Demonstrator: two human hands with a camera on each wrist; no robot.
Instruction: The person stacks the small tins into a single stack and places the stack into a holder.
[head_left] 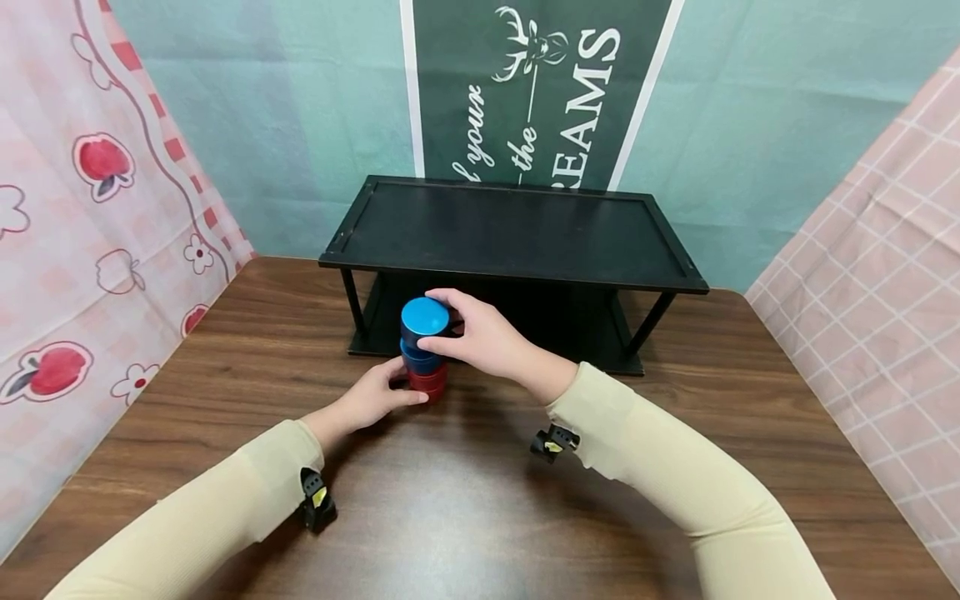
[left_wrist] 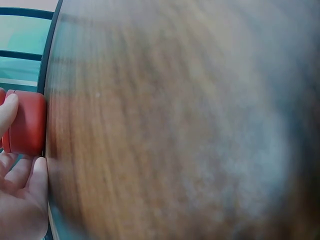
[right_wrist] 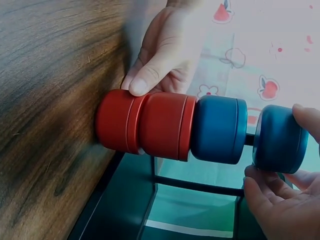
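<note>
Four-high detail shows in the right wrist view as a column of small round lidded tins. At the base, a red tin [right_wrist: 114, 121] stands on the table with a second red tin [right_wrist: 162, 125] on it. Above these sits a blue tin [right_wrist: 216, 129]. My right hand [head_left: 483, 337] holds the topmost blue tin [head_left: 424, 317] between thumb and fingers, slightly tilted, with a narrow gap under it in the right wrist view. My left hand [head_left: 375, 393] grips the red part of the column low down, its thumb [right_wrist: 140, 86] on the bottom tin.
Just behind the column stands a black two-level rack [head_left: 517, 229] on the wooden table [head_left: 450, 500]. Patterned curtains [head_left: 105, 275] enclose the left side, the back and the right.
</note>
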